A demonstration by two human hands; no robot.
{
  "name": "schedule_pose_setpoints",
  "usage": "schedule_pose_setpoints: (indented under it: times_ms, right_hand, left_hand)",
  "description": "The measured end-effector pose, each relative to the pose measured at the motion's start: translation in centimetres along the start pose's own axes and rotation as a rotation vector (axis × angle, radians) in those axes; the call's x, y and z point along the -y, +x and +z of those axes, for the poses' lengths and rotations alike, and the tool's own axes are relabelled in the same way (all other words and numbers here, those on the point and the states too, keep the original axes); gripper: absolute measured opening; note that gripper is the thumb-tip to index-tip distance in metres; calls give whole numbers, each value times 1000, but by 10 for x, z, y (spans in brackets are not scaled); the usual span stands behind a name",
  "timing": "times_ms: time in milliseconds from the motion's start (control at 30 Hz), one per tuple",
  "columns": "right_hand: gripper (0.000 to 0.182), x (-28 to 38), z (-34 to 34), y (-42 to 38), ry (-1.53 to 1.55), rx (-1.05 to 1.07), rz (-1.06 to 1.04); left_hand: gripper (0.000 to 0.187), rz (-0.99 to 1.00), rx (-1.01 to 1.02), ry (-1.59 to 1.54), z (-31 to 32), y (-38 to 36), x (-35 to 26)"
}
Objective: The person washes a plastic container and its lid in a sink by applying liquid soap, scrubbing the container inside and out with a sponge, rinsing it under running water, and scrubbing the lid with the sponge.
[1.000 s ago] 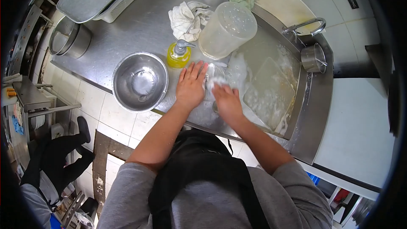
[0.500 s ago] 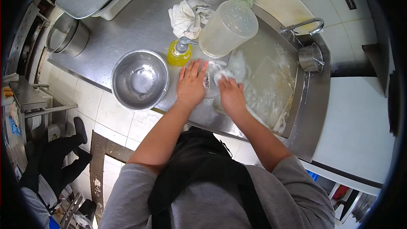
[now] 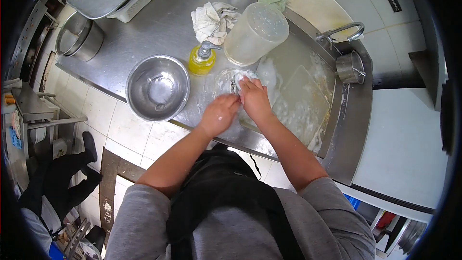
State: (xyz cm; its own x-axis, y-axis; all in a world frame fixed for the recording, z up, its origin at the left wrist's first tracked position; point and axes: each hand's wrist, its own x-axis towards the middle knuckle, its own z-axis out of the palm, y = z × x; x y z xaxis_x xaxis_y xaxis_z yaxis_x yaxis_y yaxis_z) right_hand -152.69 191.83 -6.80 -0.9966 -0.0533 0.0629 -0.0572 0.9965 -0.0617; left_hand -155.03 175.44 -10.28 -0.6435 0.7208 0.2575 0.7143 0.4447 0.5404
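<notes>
A clear, round plastic lid (image 3: 221, 83) with a dark printed label lies soapy on the steel counter beside the sink. My left hand (image 3: 220, 114) is at its near edge, fingers curled and pressed together, seemingly gripping the rim; the fingertips are partly hidden. My right hand (image 3: 255, 98) presses a white, foamy scrubbing pad (image 3: 246, 74) onto the lid's right side. Just beyond stand a yellow soap pump bottle (image 3: 201, 60) and a cloudy plastic container (image 3: 257, 33), turned upside down. To the left sits a steel bowl (image 3: 158, 88).
The sink (image 3: 308, 86) holds cloudy, foamy water with a flat sheet-like piece under it. A faucet (image 3: 341, 32), a steel cup (image 3: 350, 67) and a cutting board (image 3: 318, 12) line its far side. A crumpled cloth (image 3: 211, 21) and steel pots (image 3: 79, 38) are on the counter. Another person's legs (image 3: 67, 178) show lower left.
My left hand has gone from lying flat on the lid to curled at its near edge. My right hand has moved slightly left and up with the scrubbing pad.
</notes>
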Motion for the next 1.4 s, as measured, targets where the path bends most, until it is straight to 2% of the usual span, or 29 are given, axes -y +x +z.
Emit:
schedule_pose_setpoints:
  times_ms: [33,67,133,267,333,467,533,700,767,833,867,933,1000,1033,1167,1233,1333,1400]
  right_hand:
    - [33,-1,0,3,21,-9,0]
    - [33,-1,0,5,42,-17,0]
    - [34,-8,-9,-5,17,17,-20]
    - [34,-22,-19,-24,15,134,-23]
    - [34,-21,-10,-3,61,110,-47]
    - [37,0,4,31,113,14,-158]
    - [39,-15,-9,18,100,41,-107]
    - [42,-14,-8,9,100,74,40]
    - [38,3,1,27,154,28,-15]
    - [38,18,-1,30,169,32,-48]
    - [38,20,-3,28,179,44,-76]
    - [35,6,-9,27,127,31,-115]
    - [34,-7,-21,26,60,129,-5]
    - [32,-11,-20,19,46,55,12]
    - [32,-4,-8,23,87,61,49]
    - [30,15,0,36,213,70,-34]
    - [27,28,-1,29,222,-2,-106]
    - [26,15,-11,36,151,42,-92]
  left_hand:
    - [44,20,94,-95,-3,-3,-6]
    - [44,17,96,-91,-2,-3,-6]
    - [45,30,-56,-18,2,-3,-5]
    - [46,32,-71,-26,2,-2,-3]
    - [48,81,7,42,0,-4,-2]
    - [49,49,154,56,-4,-3,2]
    - [46,58,58,0,-5,-4,-2]
    - [43,57,53,-26,-4,-4,-2]
    - [44,78,40,-29,-2,-6,2]
    - [47,28,197,21,1,-7,5]
    - [47,36,202,20,1,-7,5]
    - [46,50,104,-7,1,-6,2]
    - [45,60,50,-11,-4,-4,-5]
    - [44,65,-10,-15,-6,-3,-6]
    - [39,63,18,-36,-4,-4,-2]
    - [43,73,93,17,1,-8,4]
    - [44,49,164,31,3,-10,6]
    - [46,63,125,36,0,-6,2]
